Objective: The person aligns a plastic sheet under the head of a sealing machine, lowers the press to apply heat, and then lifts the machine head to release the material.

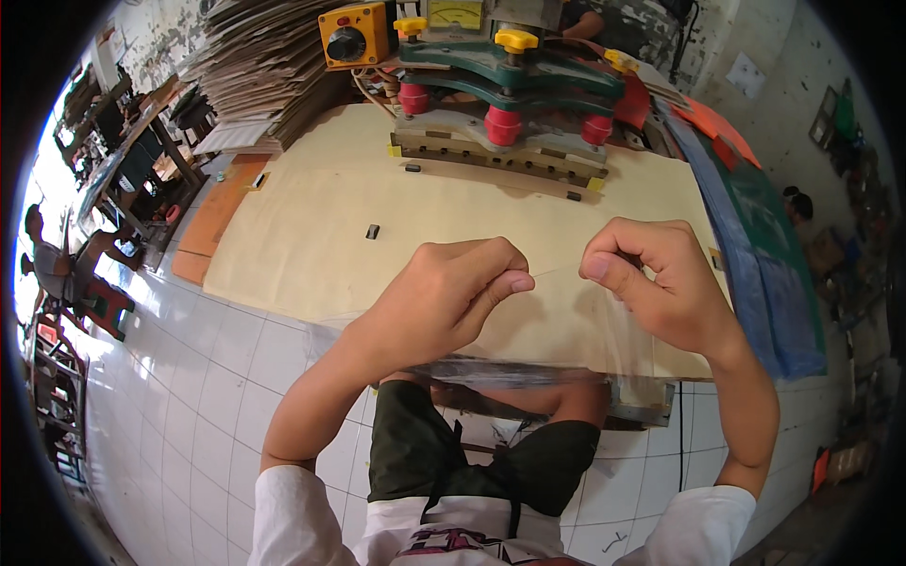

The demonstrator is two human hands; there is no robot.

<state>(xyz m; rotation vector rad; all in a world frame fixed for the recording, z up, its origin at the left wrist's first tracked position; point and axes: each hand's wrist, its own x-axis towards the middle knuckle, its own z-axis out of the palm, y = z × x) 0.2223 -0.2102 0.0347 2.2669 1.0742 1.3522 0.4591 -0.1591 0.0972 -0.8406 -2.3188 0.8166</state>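
My left hand (448, 288) is closed in a pinch, thumb against the bent forefinger. Level with it, my right hand (661, 278) pinches in the same way, a short gap away. Between them stretches a thin, clear plastic sheet (623, 330), its upper edge held at both pinches. The sheet hangs over the near edge of a pale wooden tabletop (302, 203) and is hard to make out. Beyond my hands, at the far side of the table, stands a green press-like machine (510, 80) with red posts, yellow knobs and a metal bar low along its front.
Small dark blocks (373, 231) lie on the tabletop. A yellow control box (357, 36) with a black dial is beside the machine. Flat cardboard sheets (269, 71) are stacked at the back left. Blue plastic sheeting (755, 292) drapes the right side. One person (57, 259) sits far left.
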